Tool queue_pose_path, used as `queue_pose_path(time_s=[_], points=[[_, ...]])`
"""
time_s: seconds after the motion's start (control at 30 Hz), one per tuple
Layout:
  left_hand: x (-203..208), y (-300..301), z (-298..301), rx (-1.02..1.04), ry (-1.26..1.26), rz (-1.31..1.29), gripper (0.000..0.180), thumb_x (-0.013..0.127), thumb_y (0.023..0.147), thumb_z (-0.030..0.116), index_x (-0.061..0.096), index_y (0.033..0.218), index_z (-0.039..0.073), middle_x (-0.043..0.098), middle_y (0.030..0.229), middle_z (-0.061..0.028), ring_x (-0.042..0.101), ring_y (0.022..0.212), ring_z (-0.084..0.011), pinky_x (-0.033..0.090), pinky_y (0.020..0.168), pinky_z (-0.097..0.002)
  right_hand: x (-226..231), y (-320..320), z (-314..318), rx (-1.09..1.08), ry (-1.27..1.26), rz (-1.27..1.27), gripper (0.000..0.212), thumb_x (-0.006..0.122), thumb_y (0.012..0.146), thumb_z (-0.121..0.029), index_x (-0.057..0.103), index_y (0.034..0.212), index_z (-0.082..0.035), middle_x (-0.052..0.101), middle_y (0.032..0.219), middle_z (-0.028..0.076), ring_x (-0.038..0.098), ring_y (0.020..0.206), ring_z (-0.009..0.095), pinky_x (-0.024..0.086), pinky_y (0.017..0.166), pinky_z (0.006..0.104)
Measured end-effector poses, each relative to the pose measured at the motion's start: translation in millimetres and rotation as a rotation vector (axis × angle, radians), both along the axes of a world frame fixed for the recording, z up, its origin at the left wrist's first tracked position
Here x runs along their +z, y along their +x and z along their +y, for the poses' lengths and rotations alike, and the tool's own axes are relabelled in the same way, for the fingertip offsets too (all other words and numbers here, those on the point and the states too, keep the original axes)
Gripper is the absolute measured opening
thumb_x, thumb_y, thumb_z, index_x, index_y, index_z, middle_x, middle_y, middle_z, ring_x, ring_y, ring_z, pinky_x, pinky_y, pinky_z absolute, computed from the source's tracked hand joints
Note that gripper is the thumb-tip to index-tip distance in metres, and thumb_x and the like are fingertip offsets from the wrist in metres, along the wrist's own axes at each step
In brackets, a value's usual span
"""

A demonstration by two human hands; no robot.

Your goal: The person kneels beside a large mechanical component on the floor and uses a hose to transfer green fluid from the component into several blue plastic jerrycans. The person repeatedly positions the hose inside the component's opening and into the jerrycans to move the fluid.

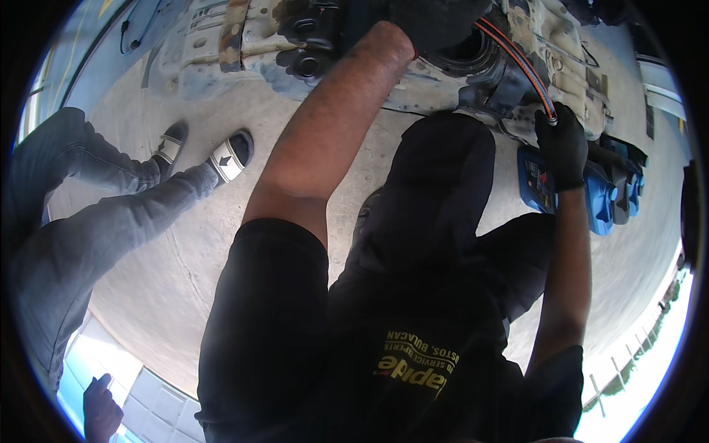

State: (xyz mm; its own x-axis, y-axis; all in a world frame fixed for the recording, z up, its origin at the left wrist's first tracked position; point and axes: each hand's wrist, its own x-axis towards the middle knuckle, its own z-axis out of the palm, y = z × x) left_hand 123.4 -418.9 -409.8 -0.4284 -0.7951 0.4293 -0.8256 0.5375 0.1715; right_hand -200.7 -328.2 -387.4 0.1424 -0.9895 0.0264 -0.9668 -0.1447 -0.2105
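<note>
A clear hose with orange-red and dark stripes (pixel 521 63) arcs from beside my left hand down to my right hand. My right hand (pixel 563 146), in a black glove, is closed round the lower end of this hose. My left hand (pixel 437 26), gloved in black too, reaches over a large, dirty metal vehicle part (pixel 413 94) at the top. Its fingers blend into the dark there, so whether it grips the hose cannot be made out. Just right of it is a dark round opening (pixel 469 53) in the metal part.
Blue and dark plastic jugs (pixel 600 198) stand on the concrete floor (pixel 166 244) by my right forearm. Another person (pixel 111 177) in grey jeans and slide sandals is at the left. My bent knee (pixel 447 148) is close to the metal part.
</note>
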Motion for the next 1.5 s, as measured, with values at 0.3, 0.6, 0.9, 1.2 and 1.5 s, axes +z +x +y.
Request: queue_pose_path(time_s=[0.3, 0.6, 0.9, 1.2, 1.5], points=[[40.7, 23.6, 9.3, -0.185, -0.188, -0.003, 0.038, 0.064, 0.093, 0.017, 0.068, 0.13, 0.008, 0.072, 0.118, -0.0158, 0.073, 0.109, -0.035, 0.061, 0.09, -0.05, 27.8, -31.5, -11.9, -0.027, 0.125, -0.289, 0.025, 0.077, 0.096, -0.028, 0.07, 0.094, -0.004, 0.068, 0.07, 0.007, 0.069, 0.065, 0.017, 0.052, 0.064, 0.0365], [34.6, 6.1, 35.2, -0.149, -0.142, -0.064, 0.035, 0.076, 0.095, 0.024, 0.075, 0.129, 0.018, 0.076, 0.121, -0.0089, 0.072, 0.115, -0.0287, 0.056, 0.1, -0.0491, 15.0, -44.2, -0.8, 0.095, 0.035, -0.099, 0.023, 0.081, 0.089, -0.025, 0.071, 0.099, -0.007, 0.072, 0.09, 0.018, 0.071, 0.084, 0.044, 0.056, 0.073, 0.0472], [-44.4, 23.0, 26.6, -0.114, -0.072, 0.088, 0.037, 0.075, 0.095, 0.017, 0.072, 0.132, 0.016, 0.075, 0.126, -0.0107, 0.07, 0.123, -0.0312, 0.054, 0.105, -0.0494, -4.5, -25.8, 0.2, 0.12, -0.082, 0.022, 0.02, 0.08, 0.088, -0.026, 0.07, 0.094, -0.01, 0.071, 0.095, 0.014, 0.072, 0.091, 0.04, 0.057, 0.074, 0.0501], [-23.3, 44.2, 67.5, -0.052, 0.179, 0.442, 0.024, 0.073, 0.09, 0.004, 0.076, 0.114, 0.007, 0.075, 0.109, -0.012, 0.069, 0.103, -0.0351, 0.053, 0.094, -0.0486, -8.2, -28.1, 14.2, 0.201, -0.065, 0.15, 0.021, 0.079, 0.084, -0.028, 0.067, 0.084, -0.01, 0.068, 0.08, 0.013, 0.072, 0.074, 0.037, 0.057, 0.065, 0.0488], [-8.3, 28.3, 82.3, 0.012, 0.162, 0.407, 0.031, 0.076, 0.089, 0.003, 0.073, 0.12, 0.005, 0.074, 0.115, -0.012, 0.07, 0.105, -0.0337, 0.053, 0.093, -0.0464, -5.7, -28.7, 19.4, 0.152, -0.031, 0.126, 0.019, 0.076, 0.084, -0.029, 0.071, 0.081, -0.011, 0.072, 0.08, 0.012, 0.074, 0.076, 0.036, 0.059, 0.067, 0.0494]])
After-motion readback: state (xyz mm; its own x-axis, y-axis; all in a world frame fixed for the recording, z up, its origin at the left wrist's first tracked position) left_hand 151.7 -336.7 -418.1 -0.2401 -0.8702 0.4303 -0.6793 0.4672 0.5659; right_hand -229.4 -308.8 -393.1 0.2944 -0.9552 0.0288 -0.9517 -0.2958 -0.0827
